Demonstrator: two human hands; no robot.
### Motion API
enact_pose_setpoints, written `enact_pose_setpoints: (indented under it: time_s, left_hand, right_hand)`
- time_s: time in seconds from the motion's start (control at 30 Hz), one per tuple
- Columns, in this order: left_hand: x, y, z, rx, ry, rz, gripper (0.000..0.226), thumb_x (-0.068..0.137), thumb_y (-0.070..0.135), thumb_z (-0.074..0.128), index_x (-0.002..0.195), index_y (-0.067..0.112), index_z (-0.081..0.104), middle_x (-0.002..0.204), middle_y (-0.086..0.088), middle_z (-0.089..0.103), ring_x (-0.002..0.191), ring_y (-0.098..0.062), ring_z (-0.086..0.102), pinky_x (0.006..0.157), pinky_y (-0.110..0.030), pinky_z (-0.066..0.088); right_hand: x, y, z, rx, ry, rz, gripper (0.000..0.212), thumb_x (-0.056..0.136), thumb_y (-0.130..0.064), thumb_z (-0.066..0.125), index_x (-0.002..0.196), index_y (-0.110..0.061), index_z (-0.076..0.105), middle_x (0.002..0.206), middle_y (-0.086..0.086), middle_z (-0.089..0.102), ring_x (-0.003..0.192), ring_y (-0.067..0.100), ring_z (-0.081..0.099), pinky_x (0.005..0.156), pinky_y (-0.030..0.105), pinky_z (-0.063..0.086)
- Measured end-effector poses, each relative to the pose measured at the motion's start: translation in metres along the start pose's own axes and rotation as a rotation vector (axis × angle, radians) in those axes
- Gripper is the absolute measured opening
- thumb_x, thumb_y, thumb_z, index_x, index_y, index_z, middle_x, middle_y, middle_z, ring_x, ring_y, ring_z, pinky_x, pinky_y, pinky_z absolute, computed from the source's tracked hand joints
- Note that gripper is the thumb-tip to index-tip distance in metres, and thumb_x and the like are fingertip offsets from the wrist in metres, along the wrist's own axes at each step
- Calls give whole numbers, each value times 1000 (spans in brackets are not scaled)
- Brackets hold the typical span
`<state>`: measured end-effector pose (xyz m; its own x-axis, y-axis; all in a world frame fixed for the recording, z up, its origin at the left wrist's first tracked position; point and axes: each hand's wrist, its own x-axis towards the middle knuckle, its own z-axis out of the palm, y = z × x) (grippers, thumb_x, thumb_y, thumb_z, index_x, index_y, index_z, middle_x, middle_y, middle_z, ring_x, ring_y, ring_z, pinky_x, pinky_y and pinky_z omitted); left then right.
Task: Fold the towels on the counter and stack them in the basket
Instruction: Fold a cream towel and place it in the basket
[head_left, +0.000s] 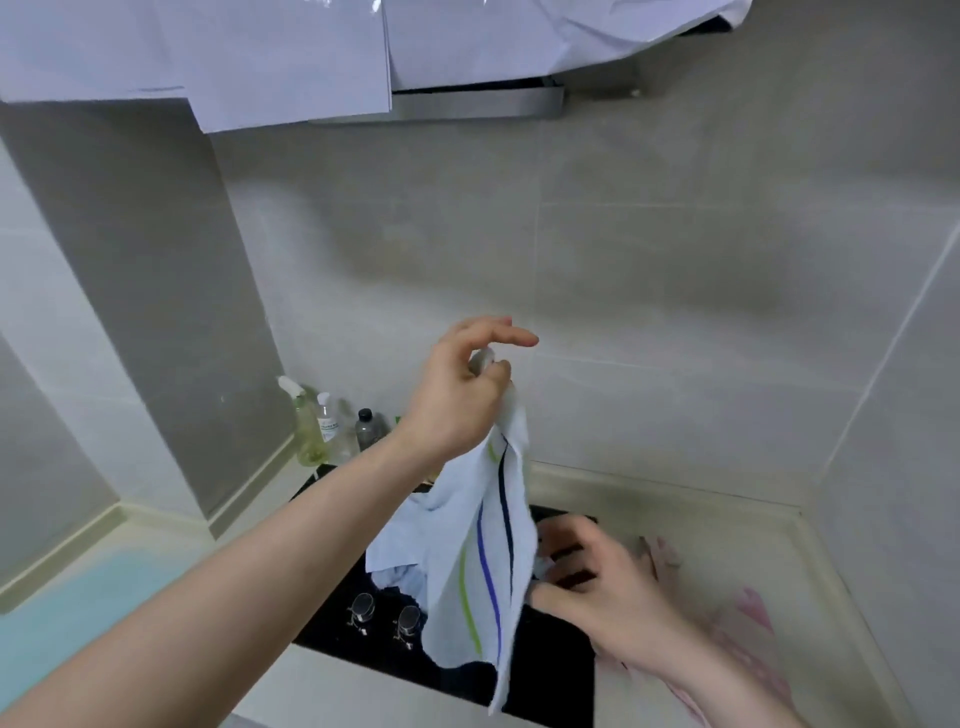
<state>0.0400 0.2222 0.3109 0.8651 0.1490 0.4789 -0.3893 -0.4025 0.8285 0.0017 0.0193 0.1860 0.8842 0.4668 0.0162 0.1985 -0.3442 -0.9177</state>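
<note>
Towel handling at the counter. The left hand (457, 384) was raised before the grey tiled wall (649, 270), its thumb and curled fingers pinching the top corner of a white cotton towel with green, blue and dark stripes (488, 561), which hung limp over the black glass hob (550, 670). The right hand (597, 582) was lower, beside the towel's right edge, with fingers curled; motion blur made it uncertain whether they had closed on the cloth. The fabric looked light, soft and floppy, so it would probably drape and twist when lifted; hold is best taken at two adjacent corners to spread it flat. One striped towel was in hand; one pink cloth (748, 639) lay on the pale counter (727, 530) to the right, and some crumpled blue fabric (400, 577) lay under the hanging towel. Two metal knobs (387, 613) showed on the hob, and three bottles (332, 426) stood at the back left. No basket was in view.
</note>
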Motion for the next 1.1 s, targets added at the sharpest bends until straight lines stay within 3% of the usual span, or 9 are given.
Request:
enact_pose_setpoints:
  time_s: [0.2, 0.37, 0.47, 0.6, 0.7, 0.83, 0.9, 1.0, 1.1]
  left_hand:
    - [12, 25, 22, -18, -59, -1, 50, 94, -7, 42, 87, 24, 80, 121, 10, 73, 114, 5, 64, 95, -17, 49]
    - [22, 27, 24, 40, -72, 75, 37, 96, -3, 52, 95, 20, 81, 128, 2, 70, 120, 9, 60, 101, -11, 44]
    - [25, 14, 12, 391, -57, 158, 29, 86, 14, 66, 110, 26, 78, 140, 8, 63, 125, -3, 60, 108, -26, 46]
    - [17, -16, 14, 728, -305, 199, 57, 74, 25, 80, 129, 23, 68, 146, 5, 58, 139, -14, 49, 111, -33, 42]
    - [18, -40, 21, 875, -356, 256, 57, 76, 17, 79, 131, 20, 65, 140, 2, 56, 125, -24, 52, 103, -29, 42]
    - [36, -50, 22, 896, -215, 397, 21, 81, 8, 74, 99, 14, 65, 100, -3, 62, 93, -30, 55, 81, -34, 45]
    - [50, -45, 23, 876, -149, 420, 20, 82, 6, 73, 94, 14, 60, 93, -4, 61, 87, -31, 53, 74, -35, 42]
    - [74, -23, 20, 753, -65, 403, 18, 84, 11, 76, 93, 13, 61, 86, -5, 63, 81, -30, 54, 67, -32, 31]
    - [98, 4, 11, 642, -41, 337, 13, 86, 26, 77, 92, 20, 67, 75, 4, 66, 71, -21, 57, 62, -32, 40]
  right_hand:
    - [-5, -40, -4, 77, -205, -36, 56, 79, -50, 82, 128, -40, 56, 122, -23, 69, 113, -3, 64, 98, 27, 53]
    - [1, -25, -22, -133, 131, 77, 13, 90, -35, 69, 103, -32, 68, 95, -21, 75, 83, -8, 68, 74, 20, 56]
    - [10, -6, -50, -217, 142, 129, 10, 94, -25, 55, 92, -27, 65, 89, -12, 73, 82, 3, 68, 77, 27, 53]
    - [22, -3, -86, -345, 202, 136, 16, 91, -12, 49, 80, -23, 55, 79, -9, 63, 75, 9, 61, 65, 18, 44]
    - [38, -4, -107, -436, 252, 102, 14, 88, -12, 50, 76, -19, 52, 74, -6, 60, 72, 15, 57, 64, 23, 44]
    - [54, -21, -139, -552, 240, 49, 10, 83, -18, 53, 72, -18, 51, 69, -4, 59, 69, 19, 58, 60, 29, 42]
    - [60, -36, -158, -577, 265, 16, 9, 79, -24, 56, 72, -20, 51, 69, -2, 61, 70, 22, 59, 58, 32, 42]
    - [64, -64, -188, -556, 300, -55, 14, 67, -39, 66, 73, -29, 57, 69, -5, 63, 63, 15, 57, 57, 31, 43]
    - [63, -93, -217, -502, 290, -100, 30, 66, -47, 87, 80, -30, 67, 75, -10, 71, 63, 7, 57, 61, 28, 44]
